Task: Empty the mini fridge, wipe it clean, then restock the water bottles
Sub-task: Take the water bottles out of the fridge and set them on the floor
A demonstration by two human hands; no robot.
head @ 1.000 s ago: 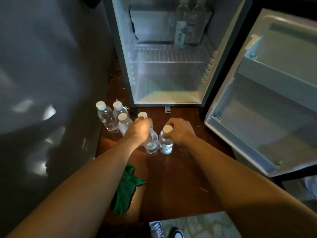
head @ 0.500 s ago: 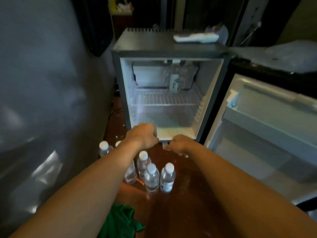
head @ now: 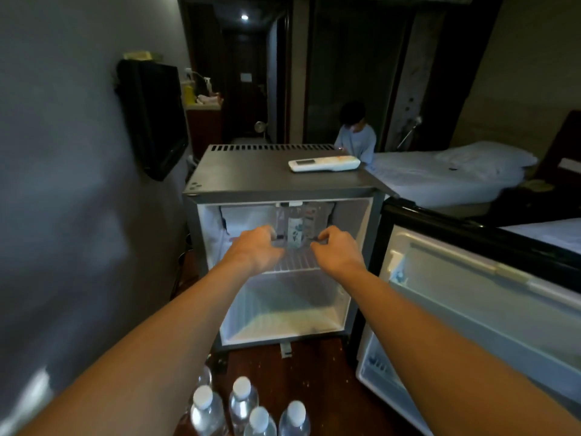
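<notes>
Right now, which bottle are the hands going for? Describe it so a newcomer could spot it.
Find the open fridge and its wire shelf. Near the back of the shelf, between the left hand and right hand, stands the labelled bottle. Unlike the white-capped bottles on the floor, it is inside the fridge, with a printed label facing out.

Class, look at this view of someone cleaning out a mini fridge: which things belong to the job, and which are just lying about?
Part of the job:
mini fridge, door open
bottles on the wire shelf
bottles on the floor
left hand and right hand, reaching in, empty

Just lying about:
remote control on the fridge top
wall television
beds
</notes>
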